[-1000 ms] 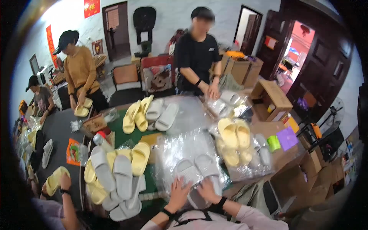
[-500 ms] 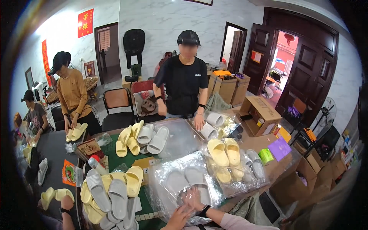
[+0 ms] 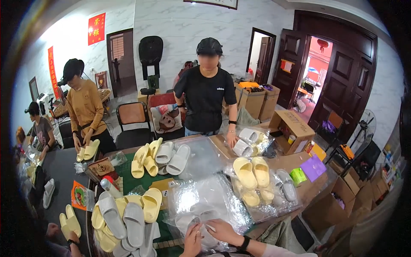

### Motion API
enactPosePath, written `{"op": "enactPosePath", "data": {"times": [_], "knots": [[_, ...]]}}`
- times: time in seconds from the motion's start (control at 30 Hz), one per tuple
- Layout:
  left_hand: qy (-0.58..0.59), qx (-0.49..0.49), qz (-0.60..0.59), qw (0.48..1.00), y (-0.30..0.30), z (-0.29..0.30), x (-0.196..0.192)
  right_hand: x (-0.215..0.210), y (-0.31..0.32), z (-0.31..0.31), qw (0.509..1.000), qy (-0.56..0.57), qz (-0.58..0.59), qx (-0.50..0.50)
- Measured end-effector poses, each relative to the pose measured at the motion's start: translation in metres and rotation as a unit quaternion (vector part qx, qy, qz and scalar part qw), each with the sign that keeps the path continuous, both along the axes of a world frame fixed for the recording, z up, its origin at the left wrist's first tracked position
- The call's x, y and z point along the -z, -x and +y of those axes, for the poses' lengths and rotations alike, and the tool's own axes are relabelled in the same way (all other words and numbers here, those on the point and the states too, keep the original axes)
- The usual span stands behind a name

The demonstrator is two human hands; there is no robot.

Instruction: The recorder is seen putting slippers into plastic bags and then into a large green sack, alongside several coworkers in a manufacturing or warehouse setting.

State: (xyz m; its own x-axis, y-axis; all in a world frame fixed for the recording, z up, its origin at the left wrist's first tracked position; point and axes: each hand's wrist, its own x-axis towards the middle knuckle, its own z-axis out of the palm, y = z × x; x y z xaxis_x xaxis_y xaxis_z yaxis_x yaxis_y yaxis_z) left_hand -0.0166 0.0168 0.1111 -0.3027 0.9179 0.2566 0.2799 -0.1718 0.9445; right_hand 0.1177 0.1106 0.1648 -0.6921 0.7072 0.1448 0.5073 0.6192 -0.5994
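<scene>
We had our left hand (image 3: 193,240) and right hand (image 3: 223,232) at the near side of a clear bag (image 3: 231,197) on the bench (image 3: 127,182), fingertips close together; whether either pinched it, we could not tell. Grey slippers (image 3: 203,209) showed blurred through it, just beyond our fingertips

The bare left hand (image 3: 192,240) points away from the body, fingers bent; the bare right hand (image 3: 222,231) slants leftward (back uppermost), fingertips near the left's.
</scene>
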Motion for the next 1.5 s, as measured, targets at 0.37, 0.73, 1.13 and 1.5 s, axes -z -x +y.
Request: {"op": "enactPosePath", "data": {"times": [0.37,0.73,1.13,1.5], "knots": [[0.039,-0.012,-0.108,0.993,-0.007,0.002,-0.057,-0.011,-0.018,-0.031,0.979,-0.058,-0.195,0.017],[-0.009,-0.033,-0.106,0.994,-0.01,-0.004,-0.08,-0.007,-0.004,-0.025,0.99,0.027,-0.141,0.018],[0.037,-0.087,-0.149,0.984,-0.014,0.002,-0.112,-0.017,-0.009,-0.05,0.995,-0.089,0.008,0.047],[-0.06,-0.139,-0.142,0.978,-0.028,0.016,-0.134,-0.047,-0.022,-0.019,0.986,-0.064,0.142,-0.055]]}}
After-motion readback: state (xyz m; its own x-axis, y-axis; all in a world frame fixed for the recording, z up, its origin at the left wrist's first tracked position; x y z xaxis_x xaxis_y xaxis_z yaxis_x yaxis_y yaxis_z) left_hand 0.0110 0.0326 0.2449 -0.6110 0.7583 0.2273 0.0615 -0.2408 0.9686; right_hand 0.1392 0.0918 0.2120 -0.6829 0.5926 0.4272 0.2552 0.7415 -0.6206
